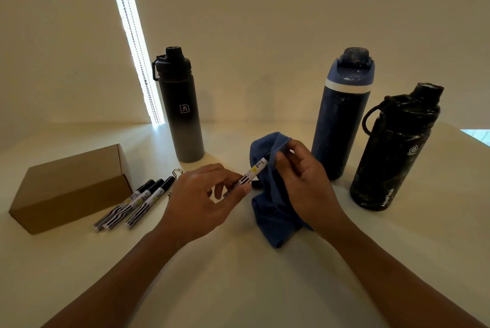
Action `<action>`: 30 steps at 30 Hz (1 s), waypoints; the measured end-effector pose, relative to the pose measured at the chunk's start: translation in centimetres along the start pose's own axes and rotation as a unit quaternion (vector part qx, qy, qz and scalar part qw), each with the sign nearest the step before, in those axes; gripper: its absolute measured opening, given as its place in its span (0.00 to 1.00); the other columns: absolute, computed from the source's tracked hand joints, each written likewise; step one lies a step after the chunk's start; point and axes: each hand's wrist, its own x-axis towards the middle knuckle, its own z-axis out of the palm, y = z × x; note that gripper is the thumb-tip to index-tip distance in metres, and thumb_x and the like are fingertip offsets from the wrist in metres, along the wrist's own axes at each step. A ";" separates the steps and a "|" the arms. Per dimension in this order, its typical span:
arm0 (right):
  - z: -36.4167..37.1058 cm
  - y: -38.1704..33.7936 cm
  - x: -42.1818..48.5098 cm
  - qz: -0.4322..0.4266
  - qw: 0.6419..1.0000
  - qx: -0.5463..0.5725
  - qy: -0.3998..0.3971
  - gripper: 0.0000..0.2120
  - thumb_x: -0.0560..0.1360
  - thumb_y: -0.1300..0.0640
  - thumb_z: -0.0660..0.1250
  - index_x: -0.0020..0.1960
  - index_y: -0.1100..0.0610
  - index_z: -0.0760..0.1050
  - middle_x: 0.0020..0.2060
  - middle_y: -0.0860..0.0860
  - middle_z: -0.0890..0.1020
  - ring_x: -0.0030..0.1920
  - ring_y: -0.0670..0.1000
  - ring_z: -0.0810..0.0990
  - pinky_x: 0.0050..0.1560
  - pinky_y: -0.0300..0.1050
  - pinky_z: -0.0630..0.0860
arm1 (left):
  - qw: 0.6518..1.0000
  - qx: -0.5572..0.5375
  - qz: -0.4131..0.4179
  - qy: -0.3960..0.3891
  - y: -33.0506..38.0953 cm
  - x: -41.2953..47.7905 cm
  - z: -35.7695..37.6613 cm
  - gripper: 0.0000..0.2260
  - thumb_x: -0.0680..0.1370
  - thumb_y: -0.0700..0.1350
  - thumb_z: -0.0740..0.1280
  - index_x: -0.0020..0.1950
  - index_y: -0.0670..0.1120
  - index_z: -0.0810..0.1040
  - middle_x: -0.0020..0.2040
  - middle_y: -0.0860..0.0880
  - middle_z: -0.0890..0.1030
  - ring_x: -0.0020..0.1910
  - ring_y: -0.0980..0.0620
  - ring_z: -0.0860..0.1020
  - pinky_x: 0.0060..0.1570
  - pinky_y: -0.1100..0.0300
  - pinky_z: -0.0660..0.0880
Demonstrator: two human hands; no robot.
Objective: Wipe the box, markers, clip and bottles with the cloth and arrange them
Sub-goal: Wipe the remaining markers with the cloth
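Observation:
My left hand (204, 196) pinches a striped white marker (252, 172) by its lower end. Its cap end goes into the blue cloth (270, 211), which my right hand (302, 181) grips around it. Three more markers (132, 204) lie side by side to the right of the brown cardboard box (66, 189). A metal clip (177, 171) peeks out behind my left hand. A grey-black bottle (183, 115) stands at the back; a dusty navy bottle (342, 115) and a dusty black bottle (392, 152) stand on the right.
Everything sits on a pale table (238, 274) against a plain wall. A bright window strip with a bead chain (132, 36) runs down behind the grey-black bottle. The table's right edge (466, 139) lies past the black bottle.

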 end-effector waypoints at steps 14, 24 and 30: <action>-0.7 0.5 -0.1 -0.057 0.995 -0.076 0.020 0.03 0.82 0.51 0.65 0.56 0.46 0.76 0.40 0.42 0.84 0.41 0.41 0.83 0.42 0.38 0.81 | 0.999 0.021 0.037 0.002 0.0 -0.1 -0.3 0.09 0.79 0.57 0.73 0.53 0.54 0.87 0.36 0.61 0.75 0.34 0.54 0.75 0.31 0.59 0.73; -1.0 0.6 -0.1 -0.043 0.997 -0.059 -0.015 0.12 0.79 0.48 0.70 0.60 0.49 0.77 0.47 0.41 0.86 0.49 0.41 0.85 0.52 0.40 0.83 | 0.998 0.044 0.038 0.000 -0.2 -0.1 -0.2 0.09 0.79 0.56 0.74 0.53 0.52 0.87 0.37 0.61 0.76 0.34 0.54 0.74 0.32 0.63 0.71; -1.0 0.7 0.2 -0.040 0.992 -0.106 0.060 0.12 0.85 0.47 0.57 0.49 0.51 0.75 0.30 0.45 0.73 0.28 0.43 0.72 0.30 0.35 0.69 | 0.997 0.057 0.048 0.005 0.5 0.0 0.1 0.10 0.79 0.58 0.72 0.53 0.53 0.87 0.38 0.64 0.73 0.35 0.60 0.72 0.34 0.69 0.68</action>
